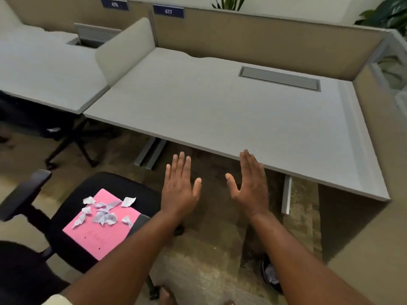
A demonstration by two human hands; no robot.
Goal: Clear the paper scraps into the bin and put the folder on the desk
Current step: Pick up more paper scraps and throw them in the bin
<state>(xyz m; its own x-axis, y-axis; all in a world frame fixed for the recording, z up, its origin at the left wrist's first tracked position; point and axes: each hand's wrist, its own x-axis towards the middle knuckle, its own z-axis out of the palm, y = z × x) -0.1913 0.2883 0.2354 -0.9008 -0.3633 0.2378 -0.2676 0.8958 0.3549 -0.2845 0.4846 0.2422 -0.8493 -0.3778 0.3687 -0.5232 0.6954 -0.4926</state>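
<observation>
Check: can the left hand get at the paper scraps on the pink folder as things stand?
Probably yes. The left hand is open and empty, and the paper scraps lie uncovered on the pink folder on the chair seat just to its left.

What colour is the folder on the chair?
The folder is pink, lying flat on the black chair seat. The head view shows it clearly.

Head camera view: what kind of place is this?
Most likely an open-plan office. Grey desks stand side by side with dividers between them, numbered blue signs mark each seat on the back partition, and a black swivel chair stands on the carpet.
</observation>
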